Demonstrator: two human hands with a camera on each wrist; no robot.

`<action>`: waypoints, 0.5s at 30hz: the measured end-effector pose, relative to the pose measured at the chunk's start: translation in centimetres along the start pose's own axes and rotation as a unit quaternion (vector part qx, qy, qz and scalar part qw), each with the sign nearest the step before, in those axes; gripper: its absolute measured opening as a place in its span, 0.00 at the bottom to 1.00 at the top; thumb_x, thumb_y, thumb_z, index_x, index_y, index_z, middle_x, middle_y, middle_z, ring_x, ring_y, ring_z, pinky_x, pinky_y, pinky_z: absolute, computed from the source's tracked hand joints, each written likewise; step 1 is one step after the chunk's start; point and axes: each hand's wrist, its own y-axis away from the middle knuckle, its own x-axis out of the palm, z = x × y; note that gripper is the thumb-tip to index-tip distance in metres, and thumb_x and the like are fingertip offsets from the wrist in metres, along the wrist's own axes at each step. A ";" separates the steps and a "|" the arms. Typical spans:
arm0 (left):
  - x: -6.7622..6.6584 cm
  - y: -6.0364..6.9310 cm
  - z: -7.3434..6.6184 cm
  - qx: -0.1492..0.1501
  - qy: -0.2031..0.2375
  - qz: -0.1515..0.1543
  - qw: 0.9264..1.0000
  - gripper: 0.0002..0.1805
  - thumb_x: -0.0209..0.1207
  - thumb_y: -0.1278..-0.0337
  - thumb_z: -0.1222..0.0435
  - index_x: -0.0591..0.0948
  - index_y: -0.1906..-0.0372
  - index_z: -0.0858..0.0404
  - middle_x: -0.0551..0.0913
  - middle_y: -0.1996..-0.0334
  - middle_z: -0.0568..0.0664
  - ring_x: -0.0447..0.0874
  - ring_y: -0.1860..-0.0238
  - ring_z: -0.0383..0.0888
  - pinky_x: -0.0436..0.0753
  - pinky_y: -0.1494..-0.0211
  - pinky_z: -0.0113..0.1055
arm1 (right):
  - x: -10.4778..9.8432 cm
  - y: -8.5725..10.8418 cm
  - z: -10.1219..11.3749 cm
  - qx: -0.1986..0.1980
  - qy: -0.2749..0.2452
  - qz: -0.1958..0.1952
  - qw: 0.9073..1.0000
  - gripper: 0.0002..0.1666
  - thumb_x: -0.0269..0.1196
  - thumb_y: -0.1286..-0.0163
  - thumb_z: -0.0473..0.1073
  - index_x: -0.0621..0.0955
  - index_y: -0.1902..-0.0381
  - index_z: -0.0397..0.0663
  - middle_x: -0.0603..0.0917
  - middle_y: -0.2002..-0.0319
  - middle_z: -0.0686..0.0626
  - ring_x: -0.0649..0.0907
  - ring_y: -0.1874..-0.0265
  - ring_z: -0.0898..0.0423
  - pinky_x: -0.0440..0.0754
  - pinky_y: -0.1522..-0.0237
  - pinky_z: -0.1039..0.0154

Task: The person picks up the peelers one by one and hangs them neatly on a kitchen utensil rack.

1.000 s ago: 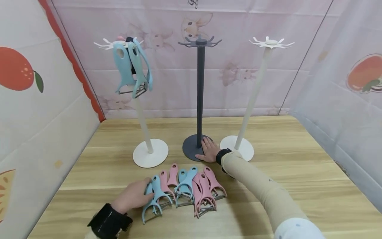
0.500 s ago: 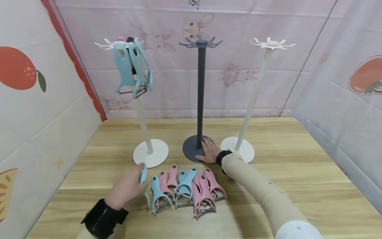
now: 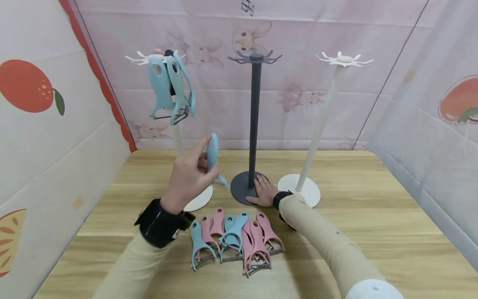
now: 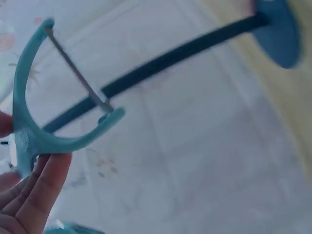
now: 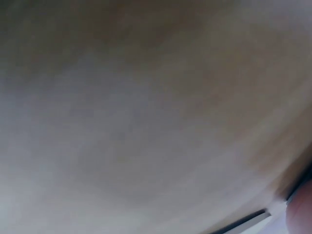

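Observation:
My left hand (image 3: 190, 176) pinches a blue peeler (image 3: 212, 151) by its handle, in the air between the left white stand and the dark grey stand (image 3: 254, 124). In the left wrist view the peeler (image 4: 29, 134) shows its curved fork and metal blade, with fingers and thumb at the handle. My right hand (image 3: 266, 192) rests with its fingers extended on the round base of the grey stand. Several pink peelers (image 3: 257, 238) and blue peelers (image 3: 198, 241) lie in an overlapping row on the table. The right wrist view is mostly blurred.
Blue peelers (image 3: 160, 85) hang from the hooks of the left white stand (image 3: 178, 139), with something black and pink behind them. Another white stand (image 3: 323, 116) stands at the right, its hooks bare. Printed cloth (image 3: 298, 133) encloses the wooden table (image 3: 358, 232).
My left hand has picked the leftmost blue peeler off the table and carried it up and to the right, towards the grey stand. The right hand has stayed on the grey base.

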 end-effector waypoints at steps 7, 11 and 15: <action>1.6 -7.5 -2.9 0.056 0.011 -0.084 0.995 0.30 0.58 0.51 0.71 0.63 0.42 0.74 0.81 0.76 0.57 0.79 0.80 0.44 0.77 0.75 0.32 | -0.3 -0.1 0.0 0.007 0.000 0.011 1.000 0.47 0.45 0.32 0.63 0.47 0.31 0.33 0.43 0.30 0.35 0.42 0.31 0.42 0.42 0.34 0.48; 2.0 -10.5 -4.2 0.047 -0.010 -0.094 0.994 0.30 0.57 0.49 0.68 0.62 0.41 0.74 0.80 0.79 0.56 0.76 0.83 0.43 0.72 0.79 0.31 | -0.1 -0.2 0.0 0.006 0.006 0.012 1.000 0.48 0.44 0.33 0.65 0.48 0.31 0.33 0.43 0.30 0.35 0.43 0.31 0.42 0.43 0.34 0.47; 2.5 -12.6 -4.6 0.042 -0.046 -0.088 0.994 0.30 0.56 0.48 0.67 0.62 0.40 0.73 0.78 0.79 0.56 0.75 0.84 0.44 0.72 0.79 0.32 | 0.1 -0.2 -0.2 0.003 0.002 0.001 1.000 0.48 0.46 0.33 0.64 0.49 0.31 0.32 0.45 0.31 0.35 0.45 0.31 0.42 0.45 0.34 0.46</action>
